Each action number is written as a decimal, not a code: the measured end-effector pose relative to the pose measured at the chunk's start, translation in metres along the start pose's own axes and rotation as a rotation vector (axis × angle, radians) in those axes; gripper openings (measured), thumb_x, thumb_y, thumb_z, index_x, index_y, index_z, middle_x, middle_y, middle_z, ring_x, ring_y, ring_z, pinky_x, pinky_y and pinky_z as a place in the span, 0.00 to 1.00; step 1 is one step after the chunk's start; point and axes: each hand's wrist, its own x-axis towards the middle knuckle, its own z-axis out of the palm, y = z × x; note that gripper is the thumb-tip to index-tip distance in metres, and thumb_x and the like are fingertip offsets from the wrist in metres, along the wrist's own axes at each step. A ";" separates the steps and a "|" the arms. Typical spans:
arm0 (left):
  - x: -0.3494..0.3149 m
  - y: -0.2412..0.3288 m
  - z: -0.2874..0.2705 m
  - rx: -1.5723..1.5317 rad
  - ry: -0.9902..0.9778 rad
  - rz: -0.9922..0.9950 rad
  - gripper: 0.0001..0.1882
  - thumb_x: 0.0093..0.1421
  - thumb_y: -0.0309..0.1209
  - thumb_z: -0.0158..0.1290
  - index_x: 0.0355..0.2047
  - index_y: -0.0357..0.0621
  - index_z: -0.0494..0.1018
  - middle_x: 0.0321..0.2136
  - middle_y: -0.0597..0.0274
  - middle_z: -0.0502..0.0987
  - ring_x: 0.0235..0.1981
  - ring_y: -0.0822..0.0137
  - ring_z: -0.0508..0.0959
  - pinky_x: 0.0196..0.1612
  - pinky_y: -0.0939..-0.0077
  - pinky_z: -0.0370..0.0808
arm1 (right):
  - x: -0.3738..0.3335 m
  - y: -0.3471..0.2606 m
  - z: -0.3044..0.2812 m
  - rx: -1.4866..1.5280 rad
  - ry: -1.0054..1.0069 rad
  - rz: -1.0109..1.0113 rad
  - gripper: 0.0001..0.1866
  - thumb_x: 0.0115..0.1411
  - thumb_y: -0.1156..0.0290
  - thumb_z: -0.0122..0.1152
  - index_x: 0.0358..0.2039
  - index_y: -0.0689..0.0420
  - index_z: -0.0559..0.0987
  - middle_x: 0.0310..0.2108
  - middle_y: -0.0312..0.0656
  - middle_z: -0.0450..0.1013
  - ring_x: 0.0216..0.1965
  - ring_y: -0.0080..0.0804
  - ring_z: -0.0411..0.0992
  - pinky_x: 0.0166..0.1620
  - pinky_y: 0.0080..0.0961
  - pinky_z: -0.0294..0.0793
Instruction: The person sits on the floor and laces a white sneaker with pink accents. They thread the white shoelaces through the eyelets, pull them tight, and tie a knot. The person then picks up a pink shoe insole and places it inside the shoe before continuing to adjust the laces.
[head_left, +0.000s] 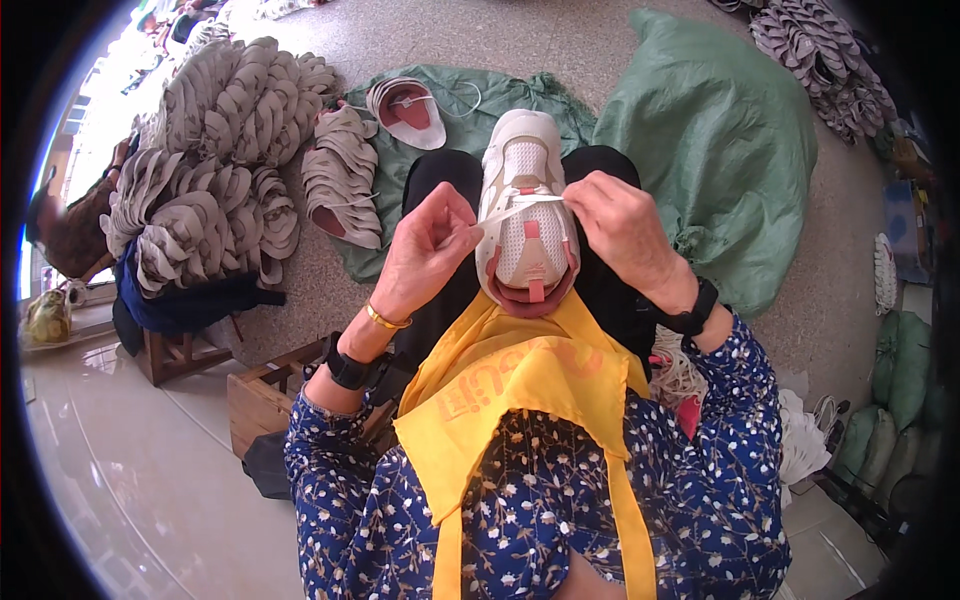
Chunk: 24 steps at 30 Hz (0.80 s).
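A white and beige sneaker [524, 170] with pink tabs rests on my lap, toe pointing away. A white lace [524, 208] runs across its upper. My left hand [428, 250] pinches the lace's left end beside the shoe. My right hand [622, 228] pinches the lace's right end at the shoe's other side. Both hands pull the lace taut between them. A yellow apron [520, 390] covers my front below the shoe.
Piles of grey shoe uppers [215, 160] lie on the floor at left, with more [815, 50] at top right. One shoe upper with pink lining [408, 108] lies on green cloth. A stuffed green sack [715, 150] sits right. A wooden crate [260, 400] stands at my left.
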 end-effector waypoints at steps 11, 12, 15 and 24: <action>-0.008 0.012 -0.013 0.741 0.090 0.339 0.07 0.61 0.19 0.59 0.31 0.34 0.71 0.27 0.54 0.69 0.24 0.55 0.74 0.29 0.67 0.73 | -0.042 0.002 -0.029 0.110 0.037 0.289 0.05 0.59 0.82 0.65 0.36 0.61 0.80 0.32 0.47 0.77 0.33 0.47 0.78 0.35 0.36 0.76; -0.012 0.013 -0.017 0.776 0.097 0.342 0.07 0.61 0.19 0.59 0.31 0.34 0.71 0.27 0.53 0.70 0.25 0.52 0.74 0.30 0.66 0.73 | -0.048 0.002 -0.035 0.102 0.040 0.317 0.05 0.59 0.82 0.65 0.36 0.61 0.80 0.32 0.47 0.77 0.33 0.47 0.78 0.35 0.36 0.76; -0.021 0.012 -0.035 0.856 0.135 0.276 0.07 0.61 0.21 0.58 0.32 0.38 0.70 0.31 0.52 0.71 0.30 0.45 0.76 0.32 0.57 0.72 | -0.069 0.008 -0.054 0.028 0.046 0.394 0.04 0.60 0.81 0.66 0.36 0.61 0.81 0.32 0.46 0.78 0.31 0.43 0.79 0.34 0.33 0.76; -0.046 0.019 -0.067 0.964 0.237 0.227 0.07 0.60 0.20 0.59 0.34 0.35 0.70 0.40 0.53 0.73 0.35 0.48 0.78 0.39 0.61 0.76 | -0.137 0.051 -0.100 -0.023 0.123 0.568 0.03 0.60 0.82 0.66 0.35 0.63 0.82 0.31 0.41 0.81 0.31 0.28 0.78 0.37 0.25 0.76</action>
